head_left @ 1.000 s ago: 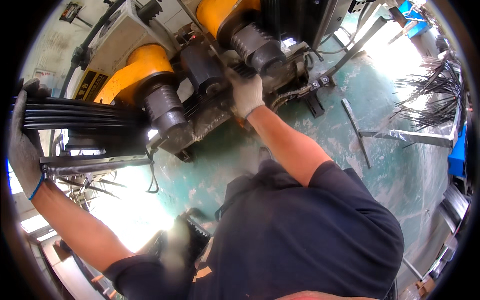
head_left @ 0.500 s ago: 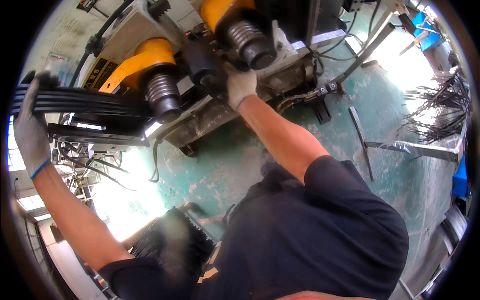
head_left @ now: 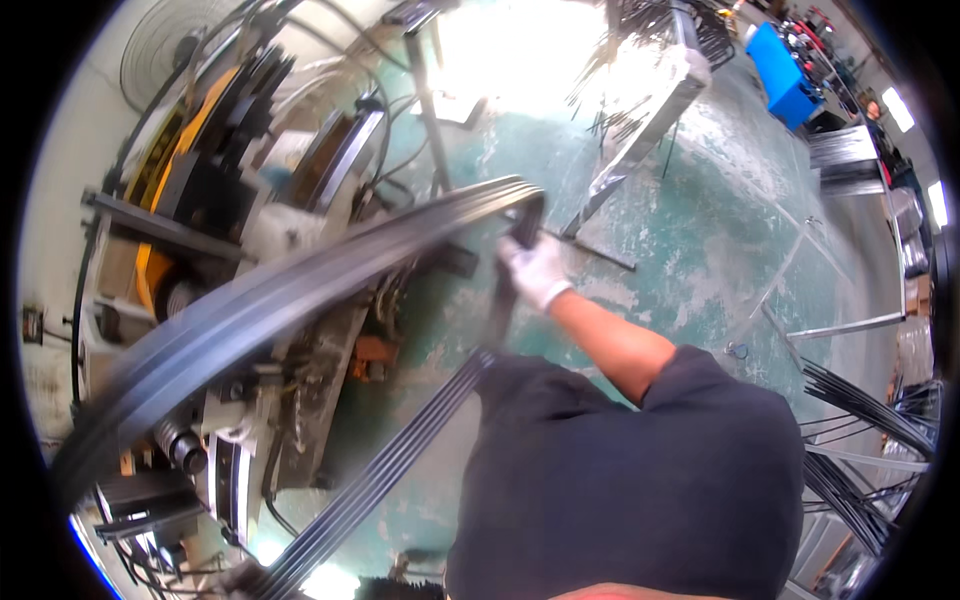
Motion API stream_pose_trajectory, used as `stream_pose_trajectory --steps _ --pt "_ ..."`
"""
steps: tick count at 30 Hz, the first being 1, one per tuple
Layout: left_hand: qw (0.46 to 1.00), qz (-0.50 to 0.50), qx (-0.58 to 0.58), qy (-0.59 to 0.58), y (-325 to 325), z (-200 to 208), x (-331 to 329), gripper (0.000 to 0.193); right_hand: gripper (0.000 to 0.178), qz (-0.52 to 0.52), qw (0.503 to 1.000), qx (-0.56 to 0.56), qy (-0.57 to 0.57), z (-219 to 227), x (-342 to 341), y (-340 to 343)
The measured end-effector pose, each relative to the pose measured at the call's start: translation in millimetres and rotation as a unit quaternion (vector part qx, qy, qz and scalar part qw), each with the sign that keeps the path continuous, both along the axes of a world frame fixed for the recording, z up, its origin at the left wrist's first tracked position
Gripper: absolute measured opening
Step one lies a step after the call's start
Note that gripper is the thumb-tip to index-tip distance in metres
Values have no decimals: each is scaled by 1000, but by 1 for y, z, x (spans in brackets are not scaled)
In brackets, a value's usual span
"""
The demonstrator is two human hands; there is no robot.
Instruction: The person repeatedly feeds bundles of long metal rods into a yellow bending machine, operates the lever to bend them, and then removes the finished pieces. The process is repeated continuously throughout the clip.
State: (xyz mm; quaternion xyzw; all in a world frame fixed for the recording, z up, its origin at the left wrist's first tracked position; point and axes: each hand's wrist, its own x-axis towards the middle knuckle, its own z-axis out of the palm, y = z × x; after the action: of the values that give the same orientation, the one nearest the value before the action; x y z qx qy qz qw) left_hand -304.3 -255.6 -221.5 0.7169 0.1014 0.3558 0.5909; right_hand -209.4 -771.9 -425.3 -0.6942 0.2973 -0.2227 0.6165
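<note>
My right hand [head_left: 537, 272], in a pale glove, is closed around the short side of a bundle of bent black metal bars [head_left: 370, 240]. From the corner above my hand, one long side sweeps to the lower left, blurred by motion. The other long side, several thin parallel bars [head_left: 390, 460], slants from beside my shirt to the lower left. My left hand cannot be made out; the lower end of the bars meets a dark blur near the bottom edge.
A machine with yellow parts [head_left: 155, 275] and a round dark shaft [head_left: 183, 445] stands at the left. Ahead is a metal stand [head_left: 650, 125] near tangled thin rods. A blue box [head_left: 780, 75] sits at the far right. More black bars [head_left: 865, 410] lie on a rack at right.
My view has turned right, away from the machine. My right hand has left the machine and now grips the bent bars, which swing across in front. My left hand has dropped out of clear sight.
</note>
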Motion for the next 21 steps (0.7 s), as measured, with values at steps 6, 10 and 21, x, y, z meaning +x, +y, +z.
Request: stream_pose_trajectory --steps 6,10,21 --pt "787 -288 -495 231 -227 -155 -1 34 40 -327 904 -274 26 65 -89 -268" --pt "796 -382 -234 406 -335 -256 -11 35 40 -359 821 -434 92 115 -122 -426" --pt "812 -394 -268 338 -525 -148 53 35 49 -122 805 -490 310 -6 32 -788"
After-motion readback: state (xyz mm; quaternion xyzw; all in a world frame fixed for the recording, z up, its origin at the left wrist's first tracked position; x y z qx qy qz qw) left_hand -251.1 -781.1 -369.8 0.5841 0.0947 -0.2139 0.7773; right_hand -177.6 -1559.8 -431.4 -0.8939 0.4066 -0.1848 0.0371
